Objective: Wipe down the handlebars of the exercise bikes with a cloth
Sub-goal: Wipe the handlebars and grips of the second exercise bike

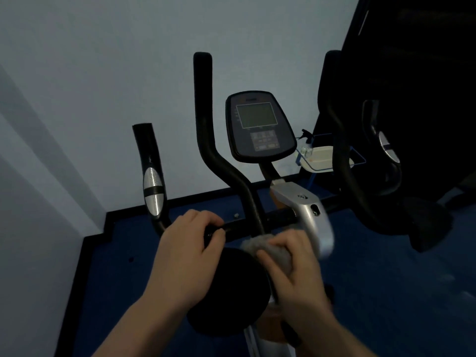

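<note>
An exercise bike stands in front of me with black handlebars point(221, 163) that rise in two curved bars, and a crossbar point(242, 226) low between them. My left hand point(188, 256) grips the crossbar left of centre. My right hand point(293, 264) is shut on a grey cloth point(260, 244), pressed against the base of the left inner bar where it meets the crossbar. The outer left grip point(153, 186) has a silver sensor pad. The right bars point(340, 150) stand dark against black equipment.
The bike's console point(258, 124) sits between the bars above a silver stem point(306, 210). A dark round part point(231, 292) lies below my hands. A small blue-framed shelf point(322, 158) with white items is at the right. Pale wall behind, blue floor below.
</note>
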